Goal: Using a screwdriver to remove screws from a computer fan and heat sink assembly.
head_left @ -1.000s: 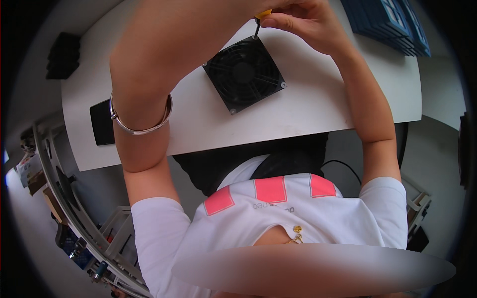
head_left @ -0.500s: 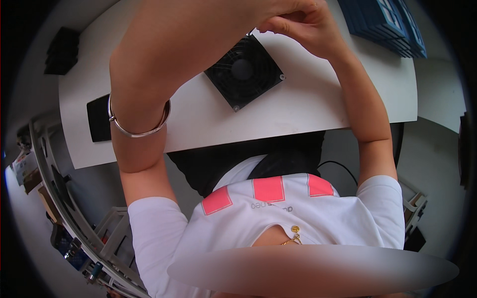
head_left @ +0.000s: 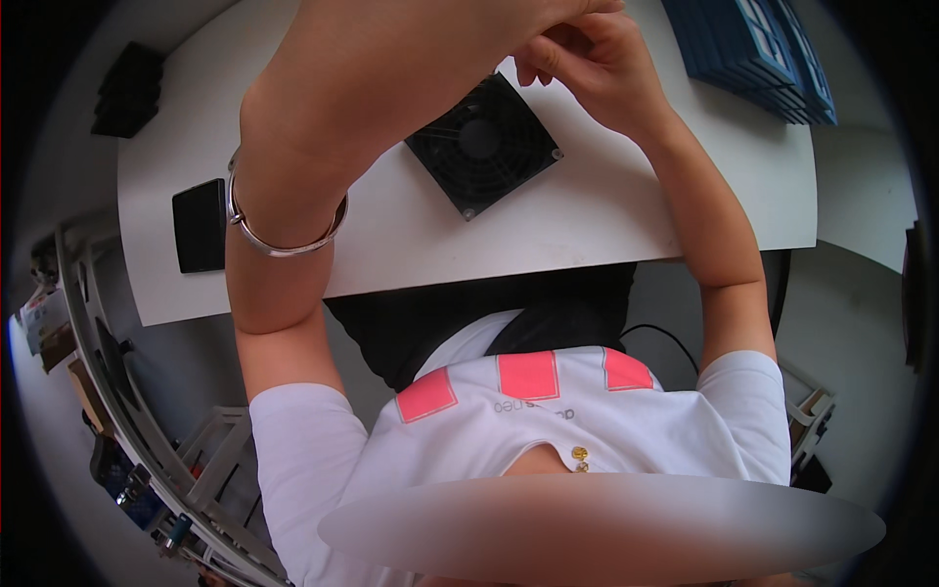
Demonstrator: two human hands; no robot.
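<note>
A square black fan point(head_left: 478, 140) with a round grille and hub lies turned cornerwise on the white table. Silver fasteners show at its near and right corners. Over its far corner is my right hand point(head_left: 597, 73), fingers bent and drawn together; whatever they may pinch is hidden. My left forearm, with a silver bangle point(head_left: 293, 250), reaches across the fan's left part. Only the edge of my left hand point(head_left: 562, 12) shows at the top of the picture, close against the right one, and its fingers are out of sight.
A dark flat tablet-like thing point(head_left: 200, 226) lies at the table's left side. Blue stacked trays or crates point(head_left: 748, 59) stand at the far right, black blocks point(head_left: 130, 88) at the far left. A rack with assorted items point(head_left: 186, 489) is beyond the table's left edge.
My right hand has shifted slightly down, its fingertips now curled lower over the fan's far corner. The left forearm has moved a little to the right. The fan lies in nearly the same place.
</note>
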